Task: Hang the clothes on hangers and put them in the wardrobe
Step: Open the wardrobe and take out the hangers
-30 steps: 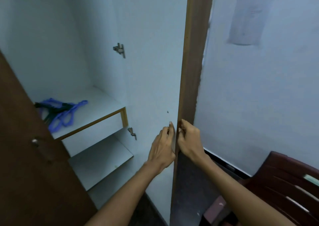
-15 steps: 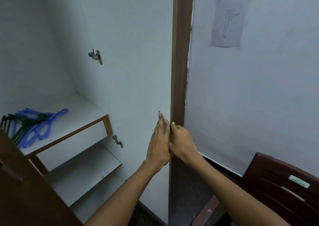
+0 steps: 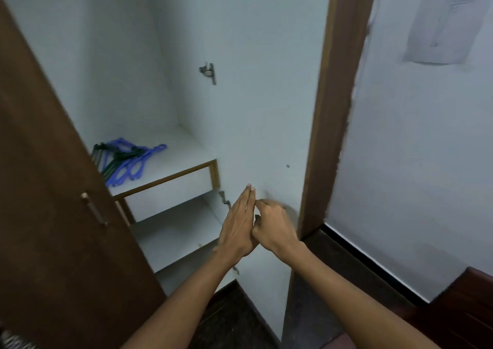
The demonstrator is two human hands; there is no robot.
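Observation:
The wardrobe stands open, with a white upper shelf (image 3: 184, 159) and a bare hanging space above it. A pile of blue and dark green hangers (image 3: 125, 162) lies on the left of that shelf. No clothes are in view. My left hand (image 3: 237, 228) is flat with straight fingers, in front of the white inner face of the right door (image 3: 266, 81). My right hand (image 3: 274, 226) is loosely curled beside it and touches it. Neither hand holds anything.
The brown left door (image 3: 53, 215) with its handle (image 3: 94, 210) swings out at the left. The right door's brown edge (image 3: 336, 108) stands against the wall. A lower shelf (image 3: 176, 236) sits under the upper one. A dark red chair (image 3: 469, 316) is at the bottom right.
My right hand has let go of the right door's edge and moved left onto the white face. The door has swung further open toward the wall.

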